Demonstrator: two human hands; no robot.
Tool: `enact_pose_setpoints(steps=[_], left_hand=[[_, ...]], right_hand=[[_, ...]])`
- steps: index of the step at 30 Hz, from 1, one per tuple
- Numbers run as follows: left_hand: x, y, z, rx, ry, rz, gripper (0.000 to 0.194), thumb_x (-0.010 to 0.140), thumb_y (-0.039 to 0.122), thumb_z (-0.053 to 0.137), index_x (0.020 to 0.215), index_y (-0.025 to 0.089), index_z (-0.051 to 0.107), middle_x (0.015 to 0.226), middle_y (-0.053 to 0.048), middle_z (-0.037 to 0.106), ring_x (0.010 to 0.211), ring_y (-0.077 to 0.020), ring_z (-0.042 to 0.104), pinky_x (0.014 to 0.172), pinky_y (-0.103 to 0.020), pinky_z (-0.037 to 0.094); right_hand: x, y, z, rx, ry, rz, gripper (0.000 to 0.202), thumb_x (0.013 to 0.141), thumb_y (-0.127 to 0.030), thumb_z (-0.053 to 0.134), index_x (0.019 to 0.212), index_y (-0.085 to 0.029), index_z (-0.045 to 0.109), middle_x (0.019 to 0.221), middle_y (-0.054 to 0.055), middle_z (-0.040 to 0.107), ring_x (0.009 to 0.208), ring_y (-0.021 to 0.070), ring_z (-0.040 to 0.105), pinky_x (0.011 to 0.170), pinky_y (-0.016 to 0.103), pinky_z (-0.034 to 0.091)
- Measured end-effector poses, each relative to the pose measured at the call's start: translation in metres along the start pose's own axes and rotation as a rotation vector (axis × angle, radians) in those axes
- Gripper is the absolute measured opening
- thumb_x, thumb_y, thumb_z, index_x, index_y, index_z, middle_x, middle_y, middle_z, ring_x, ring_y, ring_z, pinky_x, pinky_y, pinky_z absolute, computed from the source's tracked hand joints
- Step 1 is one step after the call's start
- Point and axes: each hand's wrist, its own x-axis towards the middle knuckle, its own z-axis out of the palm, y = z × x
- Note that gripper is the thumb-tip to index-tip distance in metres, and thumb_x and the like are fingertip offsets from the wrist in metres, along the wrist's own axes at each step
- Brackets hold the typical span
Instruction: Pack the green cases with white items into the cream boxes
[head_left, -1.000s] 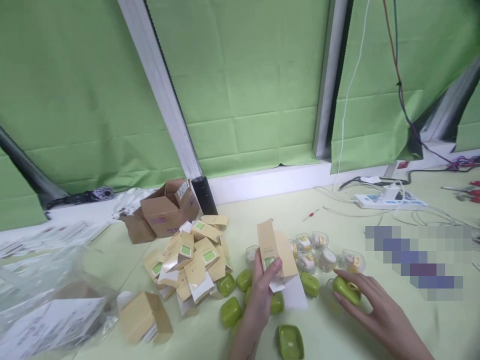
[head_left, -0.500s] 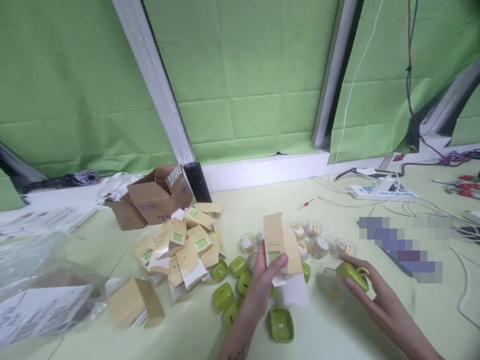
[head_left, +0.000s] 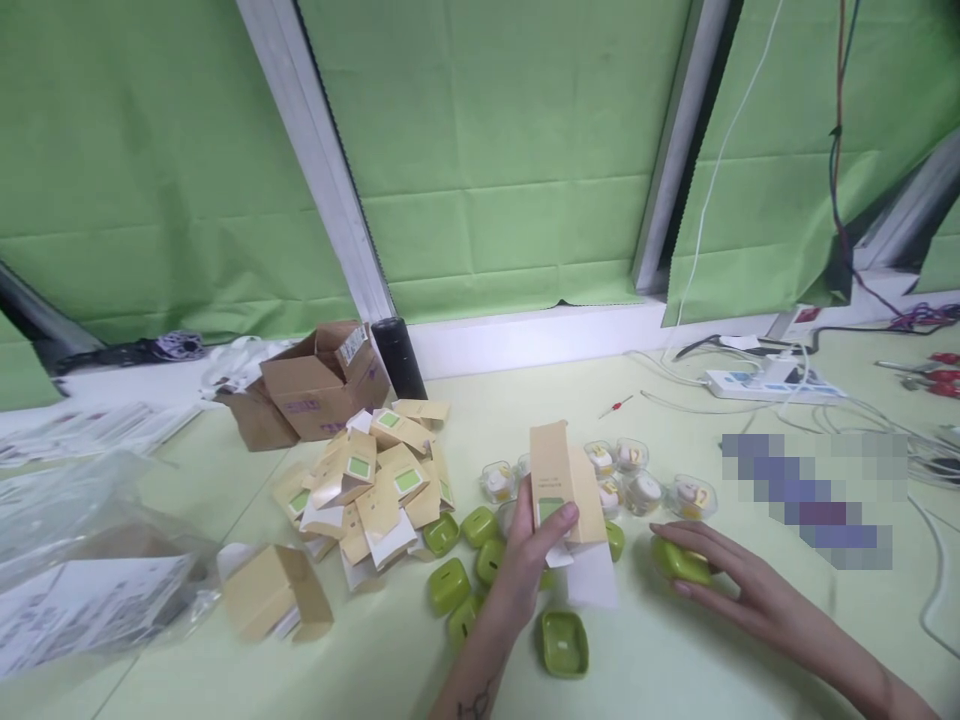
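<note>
My left hand (head_left: 529, 545) is closed around a tan cardboard box (head_left: 551, 462) with a green label, held upright; white paper (head_left: 591, 578) hangs below it. My right hand (head_left: 731, 575) grips a small green case (head_left: 682, 563) low over the table, fingers on top and thumb underneath. Whether anything is inside the case is hidden. Between the hands and to the left sit several green case pieces (head_left: 448, 586), and one open green shell (head_left: 565, 645) lies nearest me. Clear containers with white contents (head_left: 643, 492) stand behind the hands.
A pile of tan boxes (head_left: 390, 480) lies left, with one separate opened box (head_left: 277, 592) before it. A brown carton (head_left: 319, 390) and a black cylinder (head_left: 400, 358) stand behind. Plastic-wrapped papers (head_left: 82, 600) lie far left. A power strip (head_left: 776, 386) with cables is at right.
My right hand has moved left and turned the green case over, down onto the spot of a clear container, which is now out of sight. My left hand keeps holding the box.
</note>
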Motion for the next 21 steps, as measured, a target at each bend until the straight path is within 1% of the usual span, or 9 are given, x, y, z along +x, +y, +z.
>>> enact_pose_setpoints(steps=[3,8,10,12,14,17,19,21], left_hand=[[0.000,0.000,0.000,0.000,-0.007,-0.002,0.063,0.077,0.028,0.066,0.133,0.027,0.038,0.125,-0.005,0.058,0.117,-0.0252,0.050,0.100,-0.038,0.036],[0.000,-0.001,-0.001,0.011,0.002,-0.017,0.059,0.079,0.028,0.064,0.132,0.026,0.038,0.126,-0.006,0.057,0.118,-0.0245,0.050,0.100,-0.037,0.037],[0.000,-0.001,0.000,0.007,-0.010,-0.021,0.057,0.079,0.027,0.064,0.130,0.025,0.039,0.126,-0.006,0.057,0.117,-0.0248,0.050,0.099,-0.038,0.037],[0.001,-0.001,0.001,-0.008,-0.027,-0.019,0.055,0.079,0.027,0.064,0.128,0.023,0.039,0.125,-0.008,0.057,0.116,-0.0257,0.051,0.098,-0.039,0.038],[0.001,-0.001,0.001,-0.028,-0.049,-0.012,0.057,0.078,0.025,0.064,0.128,0.023,0.038,0.125,-0.009,0.057,0.115,-0.0262,0.051,0.097,-0.039,0.039],[0.002,-0.002,0.002,-0.028,-0.063,0.002,0.066,0.075,0.024,0.067,0.131,0.024,0.033,0.122,-0.009,0.058,0.113,-0.0263,0.053,0.096,-0.040,0.040],[0.002,-0.005,0.001,0.006,-0.064,0.004,0.070,0.071,0.026,0.071,0.130,0.024,0.034,0.117,-0.009,0.060,0.108,-0.0270,0.055,0.093,-0.040,0.042],[0.002,-0.008,0.000,0.063,-0.062,0.004,0.071,0.069,0.029,0.073,0.129,0.023,0.036,0.114,-0.009,0.062,0.107,-0.0278,0.056,0.091,-0.041,0.043]], right_hand=[[0.001,-0.005,-0.003,0.022,0.007,0.006,0.042,0.086,-0.042,0.054,0.126,-0.032,0.050,0.128,0.006,0.054,0.116,0.0256,0.053,0.096,0.035,0.044],[0.002,-0.009,-0.001,0.025,0.003,-0.026,0.041,0.086,-0.045,0.051,0.125,-0.031,0.053,0.122,0.008,0.057,0.107,0.0253,0.059,0.090,0.034,0.048],[0.002,-0.006,0.000,0.000,0.013,-0.033,0.042,0.085,-0.047,0.052,0.125,-0.033,0.053,0.122,0.007,0.058,0.107,0.0255,0.059,0.088,0.033,0.050],[0.001,-0.002,0.001,-0.061,-0.003,-0.038,0.044,0.085,-0.047,0.054,0.128,-0.037,0.050,0.127,0.004,0.056,0.109,0.0255,0.059,0.087,0.031,0.051],[-0.001,0.004,0.002,-0.149,-0.018,-0.052,0.046,0.085,-0.045,0.054,0.130,-0.041,0.046,0.131,0.001,0.054,0.111,0.0250,0.058,0.085,0.028,0.052],[-0.004,0.011,0.008,-0.245,-0.012,-0.093,0.045,0.087,-0.042,0.052,0.131,-0.041,0.045,0.132,0.000,0.054,0.110,0.0242,0.059,0.087,0.029,0.052],[-0.007,0.012,0.012,-0.255,-0.006,-0.101,0.044,0.088,-0.041,0.050,0.132,-0.041,0.044,0.132,-0.001,0.054,0.112,0.0242,0.058,0.090,0.032,0.050],[-0.009,0.012,0.015,-0.227,-0.015,-0.079,0.046,0.088,-0.041,0.050,0.133,-0.041,0.041,0.135,-0.001,0.051,0.115,0.0246,0.055,0.093,0.033,0.048]])
